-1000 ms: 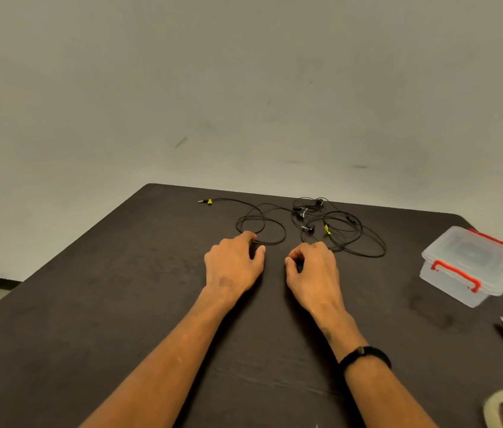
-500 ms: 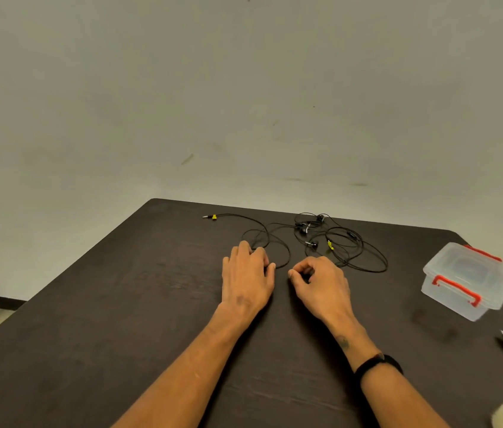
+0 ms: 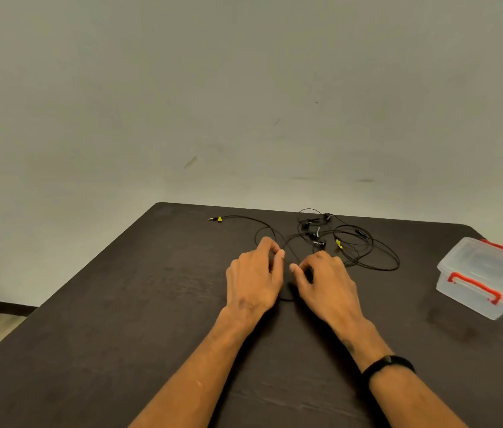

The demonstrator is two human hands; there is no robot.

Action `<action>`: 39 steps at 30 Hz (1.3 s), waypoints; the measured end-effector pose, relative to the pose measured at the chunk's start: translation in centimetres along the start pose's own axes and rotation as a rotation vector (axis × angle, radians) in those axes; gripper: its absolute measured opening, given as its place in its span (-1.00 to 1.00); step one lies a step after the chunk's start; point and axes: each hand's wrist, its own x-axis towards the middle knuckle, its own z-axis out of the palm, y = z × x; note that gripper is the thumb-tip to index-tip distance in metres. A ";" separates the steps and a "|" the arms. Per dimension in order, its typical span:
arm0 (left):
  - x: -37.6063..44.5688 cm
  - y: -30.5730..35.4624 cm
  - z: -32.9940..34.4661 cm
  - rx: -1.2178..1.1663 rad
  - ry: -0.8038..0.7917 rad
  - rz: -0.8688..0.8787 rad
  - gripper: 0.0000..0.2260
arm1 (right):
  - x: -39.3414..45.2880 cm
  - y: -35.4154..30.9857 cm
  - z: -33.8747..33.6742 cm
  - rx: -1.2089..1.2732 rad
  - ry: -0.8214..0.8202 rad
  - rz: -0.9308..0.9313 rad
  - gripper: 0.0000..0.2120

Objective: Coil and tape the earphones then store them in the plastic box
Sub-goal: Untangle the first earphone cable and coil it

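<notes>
The black earphones (image 3: pixel 333 239) lie tangled in loose loops at the far middle of the dark worktop (image 3: pixel 120 319), their plug stretched out to the left. The left hand (image 3: pixel 253 276) and right hand (image 3: pixel 326 281) rest side by side at the cable's near loops, fingers curled and thumbs close to fingertips; whether either actually pinches the cable cannot be told. A clear plastic box (image 3: pixel 485 276) with red clips sits closed near the right edge, well apart from the earphones.
</notes>
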 end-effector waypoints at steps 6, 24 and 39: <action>1.1 -2.2 0.3 0.084 -0.105 -0.169 -0.58 | 0.2 0.3 0.0 0.088 0.033 0.085 -0.90; 1.1 -1.8 1.4 0.029 0.007 0.137 -0.79 | 0.1 0.0 -0.3 0.166 0.330 -0.030 -0.61; 1.3 0.0 -2.6 -0.412 0.108 0.159 -0.68 | 1.6 2.0 -0.7 0.764 0.593 0.351 -0.88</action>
